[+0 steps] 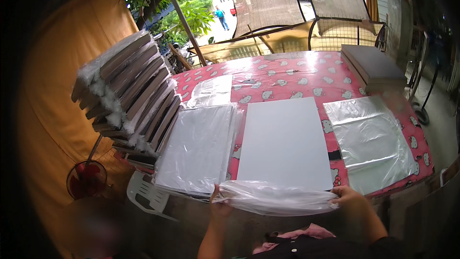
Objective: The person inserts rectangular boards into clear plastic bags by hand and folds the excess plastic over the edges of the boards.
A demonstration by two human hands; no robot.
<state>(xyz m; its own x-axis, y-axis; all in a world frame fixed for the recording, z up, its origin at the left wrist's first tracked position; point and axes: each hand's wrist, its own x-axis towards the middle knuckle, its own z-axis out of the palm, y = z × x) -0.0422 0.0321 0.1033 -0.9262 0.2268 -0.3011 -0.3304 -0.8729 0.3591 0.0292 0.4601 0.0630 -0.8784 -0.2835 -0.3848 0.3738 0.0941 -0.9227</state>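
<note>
A white flat board (282, 141) lies on the red patterned tablecloth (297, 74) in front of me. At its near edge a clear plastic bag (275, 197) is stretched between both hands. My left hand (218, 205) grips the bag's left end. My right hand (349, 196) grips its right end at the board's near right corner. The bag's mouth lies along the board's near edge.
A stack of bagged boards (199, 148) lies left of the white board. Loose clear bags (371, 139) lie to the right. A tilted pile of wrapped boards (127, 86) leans at far left above a white plastic chair (143, 194). Grey boards (373, 64) are stacked at the far right.
</note>
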